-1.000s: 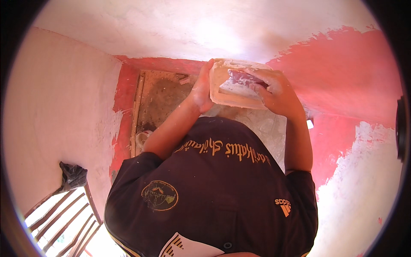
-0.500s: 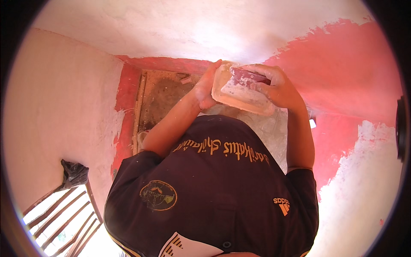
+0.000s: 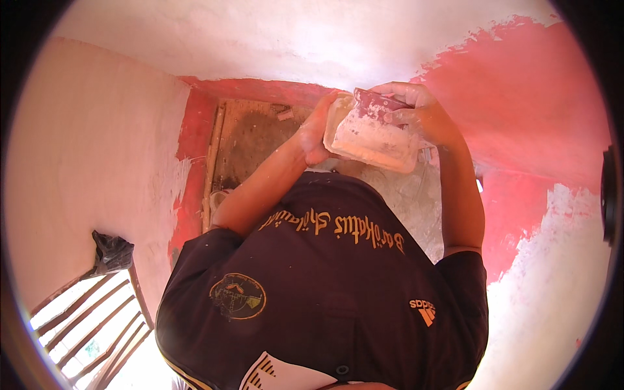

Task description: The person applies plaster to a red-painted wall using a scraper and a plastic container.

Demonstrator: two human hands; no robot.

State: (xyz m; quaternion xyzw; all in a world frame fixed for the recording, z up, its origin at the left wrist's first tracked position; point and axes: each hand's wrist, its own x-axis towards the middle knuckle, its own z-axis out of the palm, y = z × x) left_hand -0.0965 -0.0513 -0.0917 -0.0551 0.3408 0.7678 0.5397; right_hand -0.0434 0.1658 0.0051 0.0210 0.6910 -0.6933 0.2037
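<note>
My left hand (image 3: 316, 135) grips the left side of a shallow, pale, putty-smeared tray (image 3: 333, 121). In my right hand (image 3: 424, 112) is a wide scraper with a dark red, white-flecked grip (image 3: 379, 106); my fingers are closed round its right end. The scraper's pale-coated face lies over most of the tray, and I cannot tell exactly where its edge meets the tray. Both things are held in front of my chest, close to the white wall. The tray's underside and the tips of my left fingers are mostly hidden.
Ahead stands a white-coated wall (image 3: 260, 45); red paint (image 3: 520, 97) remains bare on the right. A brown panel (image 3: 253, 146) lies below in a red border. At lower left are a slatted opening (image 3: 91, 325) and a black plastic bag (image 3: 112, 252).
My right hand has moved slightly up and right with the scraper, which has tilted and now covers more of the tray. My left hand still holds the tray.
</note>
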